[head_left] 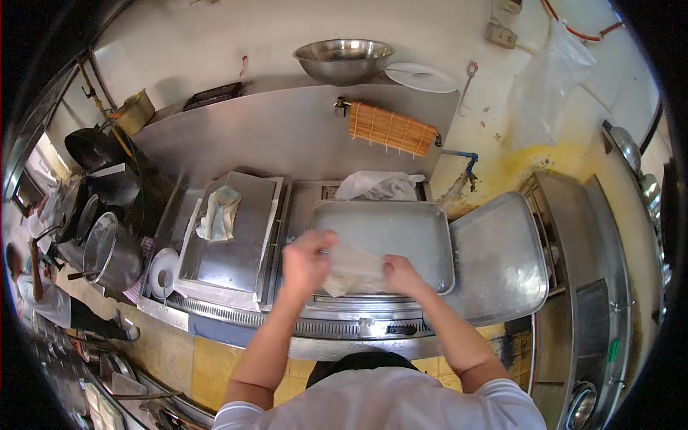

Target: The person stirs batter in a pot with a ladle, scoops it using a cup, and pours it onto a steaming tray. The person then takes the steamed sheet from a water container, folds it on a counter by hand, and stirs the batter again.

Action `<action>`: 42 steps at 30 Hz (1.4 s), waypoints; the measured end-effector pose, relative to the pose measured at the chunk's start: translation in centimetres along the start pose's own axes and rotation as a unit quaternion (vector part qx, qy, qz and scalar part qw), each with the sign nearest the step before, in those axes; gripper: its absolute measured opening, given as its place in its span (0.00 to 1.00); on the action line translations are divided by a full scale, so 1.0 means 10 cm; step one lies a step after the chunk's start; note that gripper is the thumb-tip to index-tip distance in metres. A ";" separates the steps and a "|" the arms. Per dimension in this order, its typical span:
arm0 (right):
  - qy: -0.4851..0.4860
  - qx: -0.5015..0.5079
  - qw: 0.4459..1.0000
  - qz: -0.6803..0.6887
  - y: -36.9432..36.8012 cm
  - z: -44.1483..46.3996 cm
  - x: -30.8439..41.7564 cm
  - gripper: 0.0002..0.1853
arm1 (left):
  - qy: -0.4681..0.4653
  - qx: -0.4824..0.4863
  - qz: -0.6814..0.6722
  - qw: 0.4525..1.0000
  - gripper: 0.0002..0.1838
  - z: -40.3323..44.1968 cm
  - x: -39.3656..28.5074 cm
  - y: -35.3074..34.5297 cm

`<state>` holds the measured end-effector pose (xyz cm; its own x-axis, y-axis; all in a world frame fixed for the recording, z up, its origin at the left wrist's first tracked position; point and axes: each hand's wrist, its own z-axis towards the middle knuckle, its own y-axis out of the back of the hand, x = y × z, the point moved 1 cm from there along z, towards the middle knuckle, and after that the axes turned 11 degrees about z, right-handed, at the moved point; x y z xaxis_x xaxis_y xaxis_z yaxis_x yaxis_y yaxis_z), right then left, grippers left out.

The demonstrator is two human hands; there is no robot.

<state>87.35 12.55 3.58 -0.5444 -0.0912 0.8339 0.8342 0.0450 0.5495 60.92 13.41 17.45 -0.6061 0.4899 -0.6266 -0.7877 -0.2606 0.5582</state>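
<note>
Between my two hands stretches a pale, thin sheet (356, 264), smeared by motion; whether it is cloth or plastic I cannot tell. The fingers of my left hand (307, 262) are closed on its left end. My right hand (403, 275) pinches the right end. Both hands are over the front of a shallow metal tray (387, 229) on the steel counter. Behind this tray lies a crumpled white cloth (378, 185).
A second large tray (496, 261) leans at the right. On the left are a flat metal cover (233, 265) with a folded cloth (219, 213), a white plate (164, 271) and a deep pot (115, 254). A steel bowl (342, 61) stands on the back ledge. Another person (50, 301) is at far left.
</note>
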 end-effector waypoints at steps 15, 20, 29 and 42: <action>-0.069 -0.009 0.994 -0.085 0.15 -0.18 -0.74 0.14 | 0.059 -0.104 -0.017 0.993 0.13 0.12 0.06 0.26; -0.058 -0.006 0.994 -0.096 0.43 -0.12 -0.18 0.17 | 0.011 -0.037 0.025 0.999 0.17 -0.26 0.40 -0.30; -0.091 0.020 0.984 -0.153 0.26 -0.21 -0.74 0.14 | 0.057 -0.116 -0.007 0.992 0.19 0.06 0.21 0.29; -0.040 0.011 0.997 -0.066 -0.08 -0.15 -0.45 0.15 | 0.055 -0.134 -0.034 0.989 0.16 0.15 0.05 0.21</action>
<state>89.23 11.38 -0.73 -0.6560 -0.0191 0.7546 0.7526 0.0604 0.6558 59.14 14.40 19.11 -0.5474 0.4235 -0.7218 -0.8188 -0.4492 0.3575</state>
